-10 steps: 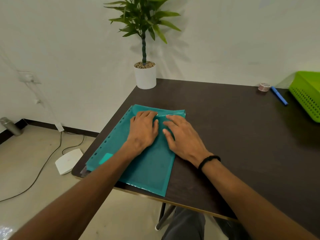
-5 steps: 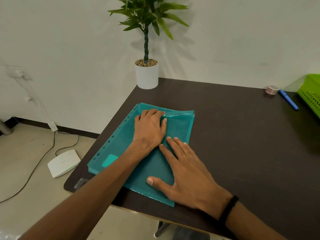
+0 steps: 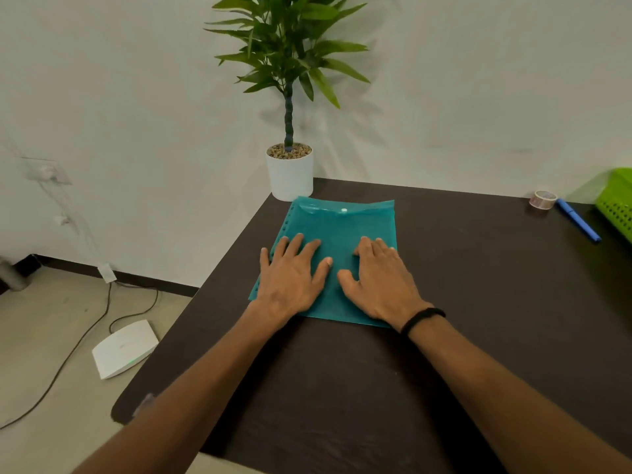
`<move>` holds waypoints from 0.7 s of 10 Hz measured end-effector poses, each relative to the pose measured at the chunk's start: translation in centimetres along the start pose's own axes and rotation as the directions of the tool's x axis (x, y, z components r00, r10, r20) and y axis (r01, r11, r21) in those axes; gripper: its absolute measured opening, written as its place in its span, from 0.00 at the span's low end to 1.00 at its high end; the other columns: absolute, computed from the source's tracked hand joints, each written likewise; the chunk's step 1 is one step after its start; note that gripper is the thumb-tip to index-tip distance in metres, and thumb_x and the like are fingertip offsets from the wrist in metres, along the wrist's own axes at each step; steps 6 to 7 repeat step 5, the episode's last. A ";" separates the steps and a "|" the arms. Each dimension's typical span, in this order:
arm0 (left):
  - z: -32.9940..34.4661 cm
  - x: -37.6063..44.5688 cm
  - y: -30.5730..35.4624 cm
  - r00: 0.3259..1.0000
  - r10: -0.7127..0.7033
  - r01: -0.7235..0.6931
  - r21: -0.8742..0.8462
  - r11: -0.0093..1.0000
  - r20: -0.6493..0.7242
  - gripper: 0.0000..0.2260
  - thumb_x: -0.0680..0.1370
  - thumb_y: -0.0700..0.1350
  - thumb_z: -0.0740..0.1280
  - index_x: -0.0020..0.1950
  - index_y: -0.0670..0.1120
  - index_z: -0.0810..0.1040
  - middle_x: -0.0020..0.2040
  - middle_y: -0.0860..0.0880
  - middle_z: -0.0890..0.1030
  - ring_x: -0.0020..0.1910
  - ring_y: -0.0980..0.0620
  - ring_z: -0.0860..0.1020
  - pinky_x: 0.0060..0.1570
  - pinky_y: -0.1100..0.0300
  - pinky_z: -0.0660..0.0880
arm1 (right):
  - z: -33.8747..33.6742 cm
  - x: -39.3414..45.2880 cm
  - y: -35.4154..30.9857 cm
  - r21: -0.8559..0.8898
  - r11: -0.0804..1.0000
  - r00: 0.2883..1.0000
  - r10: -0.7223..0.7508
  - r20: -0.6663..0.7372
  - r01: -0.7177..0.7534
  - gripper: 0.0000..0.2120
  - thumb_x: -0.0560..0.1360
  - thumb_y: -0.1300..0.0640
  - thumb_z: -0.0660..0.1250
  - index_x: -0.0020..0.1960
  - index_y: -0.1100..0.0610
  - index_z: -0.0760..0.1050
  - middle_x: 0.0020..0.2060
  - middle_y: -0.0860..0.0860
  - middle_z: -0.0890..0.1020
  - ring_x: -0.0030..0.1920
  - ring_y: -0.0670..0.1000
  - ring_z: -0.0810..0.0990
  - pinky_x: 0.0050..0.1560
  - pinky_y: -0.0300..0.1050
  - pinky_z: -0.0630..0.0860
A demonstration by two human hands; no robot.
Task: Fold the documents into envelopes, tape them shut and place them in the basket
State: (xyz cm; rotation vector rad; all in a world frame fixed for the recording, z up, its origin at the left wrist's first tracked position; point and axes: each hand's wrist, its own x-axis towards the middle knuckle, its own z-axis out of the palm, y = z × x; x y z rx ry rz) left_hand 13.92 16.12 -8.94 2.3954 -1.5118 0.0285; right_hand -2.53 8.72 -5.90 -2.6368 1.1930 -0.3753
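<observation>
Head view: folder and hands at the middle of a dark table.
Folder (image 3: 337,234): teal plastic, flat on the table (image 3: 478,302), flap at the far end shut with a white snap, punched holes along its left edge. Its far left corner lies just beside the plant pot.
Left hand (image 3: 290,278): palm down on the near left part of the folder, fingers straight and spread, little finger over the punched edge. It grips nothing.
Right hand (image 3: 379,282): palm down on the near right part of the folder, fingers straight, thumb pointing toward the left hand. It grips nothing. The two thumbs are near each other but apart.
Wristband (image 3: 422,318): black, round the right wrist, just past the near edge of the folder.
Tape roll (image 3: 543,199): small, lying flat at the far right of the table, well apart from the folder.
Pen (image 3: 578,220): blue, lying on the table with one end touching or just beside the tape roll, running toward the near right.
Basket (image 3: 615,203): bright green with a perforated wall, at the right edge of the frame, only partly visible; what it holds cannot be told.
Plant (image 3: 289,63): green leaves on a thin stem in a white pot (image 3: 290,176) topped with pebbles, standing upright at the far left corner of the table against the wall.
Floor at left: a flat white box (image 3: 124,348) with dark cables (image 3: 68,357) running to it.
</observation>
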 end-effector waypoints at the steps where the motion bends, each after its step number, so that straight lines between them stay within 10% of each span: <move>1: 0.2 -0.2 0.3 1.000 -0.004 0.004 -0.002 1.000 0.002 0.28 0.84 0.66 0.49 0.82 0.57 0.60 0.83 0.49 0.58 0.83 0.45 0.54 0.79 0.37 0.49 | 0.7 -0.2 0.0 0.044 0.999 0.999 0.026 -0.038 -0.025 0.23 0.77 0.42 0.59 0.63 0.58 0.72 0.60 0.55 0.78 0.64 0.59 0.75 0.71 0.56 0.70; 7: -2.0 -1.7 0.8 0.990 -0.006 -0.003 -0.063 0.998 -0.141 0.23 0.84 0.64 0.53 0.69 0.54 0.77 0.70 0.51 0.77 0.74 0.48 0.70 0.79 0.35 0.50 | 0.6 -2.4 0.8 0.180 0.983 0.983 0.001 -0.184 0.033 0.23 0.83 0.44 0.63 0.71 0.57 0.74 0.72 0.56 0.72 0.75 0.55 0.67 0.76 0.53 0.68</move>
